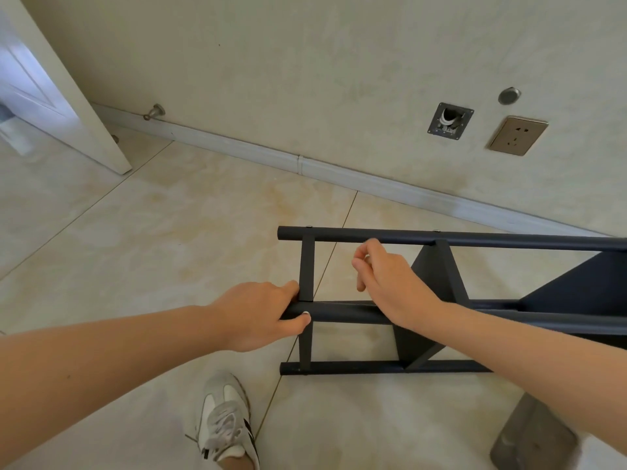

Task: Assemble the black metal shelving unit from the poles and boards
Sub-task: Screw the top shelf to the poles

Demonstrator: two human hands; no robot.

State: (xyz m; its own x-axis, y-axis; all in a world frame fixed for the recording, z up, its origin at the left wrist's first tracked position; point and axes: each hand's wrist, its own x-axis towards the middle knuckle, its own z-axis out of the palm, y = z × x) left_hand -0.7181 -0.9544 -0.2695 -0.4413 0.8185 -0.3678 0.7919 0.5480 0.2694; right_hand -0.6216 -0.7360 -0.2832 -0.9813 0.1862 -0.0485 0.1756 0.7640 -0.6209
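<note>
The left hand (261, 313) grips the free end of the nearest black round metal pole (346, 313), fingers wrapped over it and thumb pressed beneath. That pole belongs to the black metal shelving unit (437, 276), which lies on its side on the pale marbled tile floor (169, 232), its pole ends pointing left. The right hand (383, 276) hangs above the unit between the gripped pole and the far black pole (475, 239), fingers curled with one fingertip up against that far pole; whether it pinches anything small cannot be told. A short black crossbar (307, 266) joins the two poles just beside the left hand, and a third pole (339, 368) lies lower on the floor. Dark flat boards sit between the poles toward the unit's right. Below the unit's left end is a white laced sneaker (224, 422); below its right part, a grey blurred object (532, 435). Beyond the unit, the wall carries a bronze socket plate (517, 135) and an open metal wall box (449, 122).
</note>
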